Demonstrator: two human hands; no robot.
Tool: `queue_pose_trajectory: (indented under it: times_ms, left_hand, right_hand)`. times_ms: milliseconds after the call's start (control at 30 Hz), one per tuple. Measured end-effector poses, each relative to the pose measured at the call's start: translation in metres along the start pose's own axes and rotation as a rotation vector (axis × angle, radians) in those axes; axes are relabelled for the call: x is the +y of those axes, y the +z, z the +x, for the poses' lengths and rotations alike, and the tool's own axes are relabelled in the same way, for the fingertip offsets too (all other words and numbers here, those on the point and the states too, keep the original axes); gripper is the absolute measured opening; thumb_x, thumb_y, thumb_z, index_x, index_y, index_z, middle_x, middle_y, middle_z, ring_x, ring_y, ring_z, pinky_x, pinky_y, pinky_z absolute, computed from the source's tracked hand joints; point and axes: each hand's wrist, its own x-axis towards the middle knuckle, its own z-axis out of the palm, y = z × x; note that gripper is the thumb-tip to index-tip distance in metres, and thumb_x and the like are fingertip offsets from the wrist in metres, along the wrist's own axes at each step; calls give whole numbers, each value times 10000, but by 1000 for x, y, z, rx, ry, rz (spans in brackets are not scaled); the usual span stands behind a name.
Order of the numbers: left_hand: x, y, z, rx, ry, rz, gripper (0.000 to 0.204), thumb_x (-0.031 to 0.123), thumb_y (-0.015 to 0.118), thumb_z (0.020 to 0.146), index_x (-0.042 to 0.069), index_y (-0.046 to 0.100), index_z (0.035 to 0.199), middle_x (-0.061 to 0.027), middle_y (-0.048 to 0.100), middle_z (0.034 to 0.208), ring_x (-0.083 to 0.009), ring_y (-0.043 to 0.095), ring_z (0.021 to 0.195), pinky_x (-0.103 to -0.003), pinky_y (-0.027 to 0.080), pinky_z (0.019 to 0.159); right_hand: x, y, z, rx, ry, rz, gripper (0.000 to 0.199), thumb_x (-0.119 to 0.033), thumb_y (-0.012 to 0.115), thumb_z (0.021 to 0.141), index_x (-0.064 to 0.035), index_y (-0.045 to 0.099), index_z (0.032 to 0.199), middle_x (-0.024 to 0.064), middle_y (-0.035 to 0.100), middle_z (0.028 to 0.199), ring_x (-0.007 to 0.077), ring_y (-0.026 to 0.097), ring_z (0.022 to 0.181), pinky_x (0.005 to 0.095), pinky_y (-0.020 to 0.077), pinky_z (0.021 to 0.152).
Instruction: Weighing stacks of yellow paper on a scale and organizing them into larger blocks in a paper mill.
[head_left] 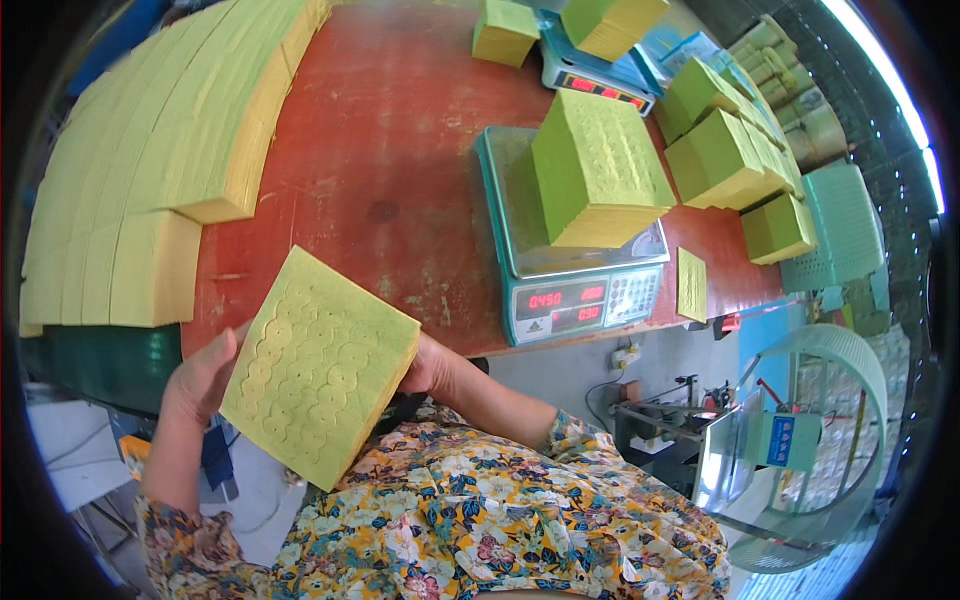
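Note:
A thick square stack of yellow-green paper, its top sheet stamped with rows of scalloped round marks, is tilted in front of my body at the table's near edge. My left hand is against its left side, with the fingers partly hidden behind it. From the right, my right hand grips the opposite side, most of its fingers out of sight under the paper. On the table to the right, a digital scale with lit red digits carries another tall paper stack.
Long rows of paper stacks cover the left of the red table. A second scale and more stacks stand at the far right. Near the right edge lies a thin paper piece. A green fan stands beyond the table.

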Motion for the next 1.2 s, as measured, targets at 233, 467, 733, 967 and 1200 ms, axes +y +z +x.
queue_pose_trajectory:
  times_ms: [233,467,733,967,1200]
  left_hand:
    - [-10,17,-8,-26,67,161,900,436,731,779,-21,368,1464,-156,525,1403,-253,547,1257,-372,474,1017]
    - [13,81,22,7,612,147,475,334,393,1037,30,480,1392,-107,581,1333,-229,594,1173,-362,501,975]
    - [135,180,87,-115,581,63,514,449,485,982,99,539,1355,-58,622,1289,-213,583,1181,-404,476,985]
    - [170,179,116,170,519,180,561,556,571,897,185,571,1318,-20,635,1217,-193,591,1106,-394,459,884]
    - [158,179,123,198,469,155,564,568,587,887,162,588,1279,-22,645,1178,-177,602,1056,-364,474,838]
  right_hand:
    - [-7,59,-38,173,-158,-157,503,-419,402,1036,-80,510,1391,102,524,1432,246,511,1287,441,396,1067]
    - [-63,92,-123,-52,-472,-324,685,-540,461,984,-57,388,1465,125,499,1426,288,523,1263,508,440,1005]
    - [-206,165,-172,226,-838,-1061,624,-229,638,922,57,397,1422,139,606,1174,203,656,929,341,590,687]
    - [-262,157,-135,184,-695,-1042,433,-193,603,950,57,507,1290,124,605,1108,187,652,752,325,580,617]
    - [-272,137,-116,233,-639,-1022,353,-182,606,947,53,558,1205,120,631,1029,174,639,689,298,567,584]
